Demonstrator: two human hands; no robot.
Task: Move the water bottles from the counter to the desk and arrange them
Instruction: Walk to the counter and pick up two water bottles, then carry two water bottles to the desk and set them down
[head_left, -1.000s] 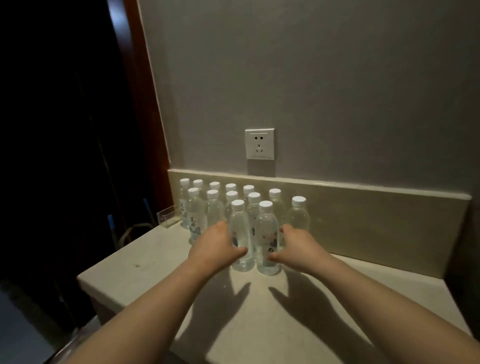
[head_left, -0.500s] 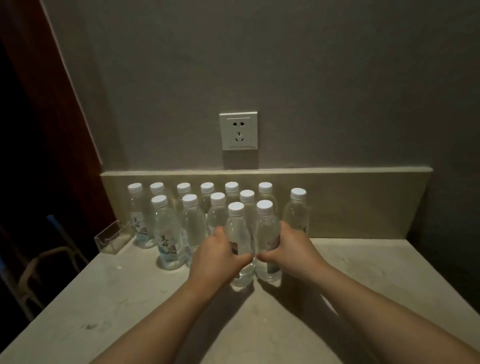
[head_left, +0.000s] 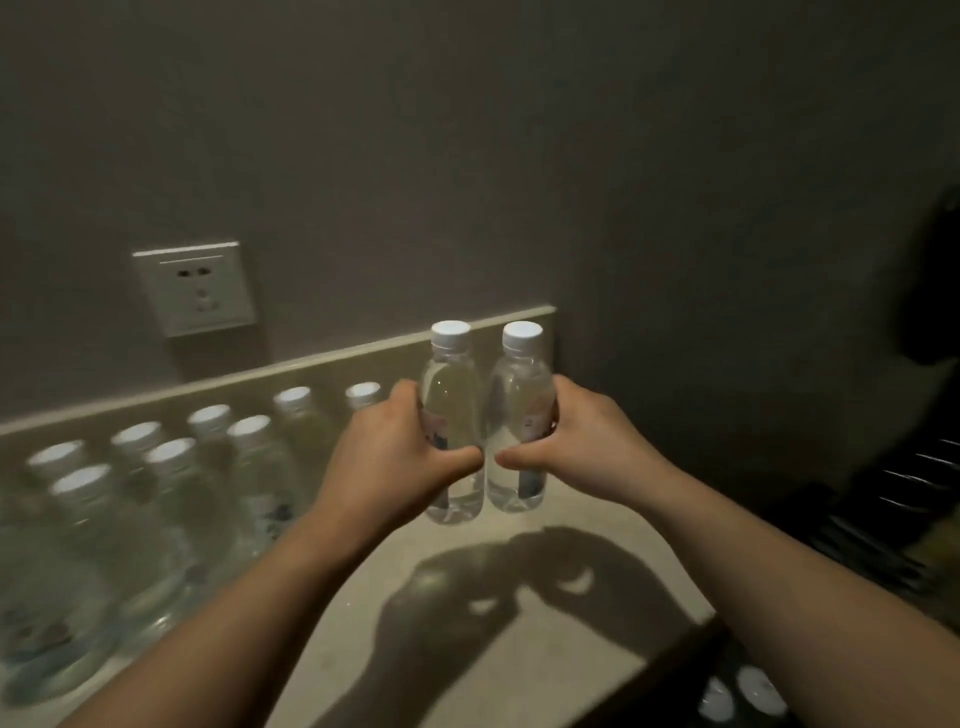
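Observation:
My left hand (head_left: 395, 457) grips a clear water bottle with a white cap (head_left: 451, 395) around its middle. My right hand (head_left: 576, 441) grips a second, matching bottle (head_left: 519, 405). Both bottles are upright, side by side, lifted above the pale stone counter (head_left: 467, 649), where their shadow falls. Several more capped bottles (head_left: 171, 499) stand in rows on the counter's left part, blurred in this frame.
A low stone backsplash (head_left: 311, 364) runs along the wall behind the bottles, with a wall socket (head_left: 195, 288) above it. The counter's right edge drops to a dark area with dim objects (head_left: 883, 519). Two white round shapes (head_left: 743, 693) show below the edge.
Both hands have closed round the two front bottles and lifted them off the counter, moving right. The view has swung right, so the remaining rows now sit at the left.

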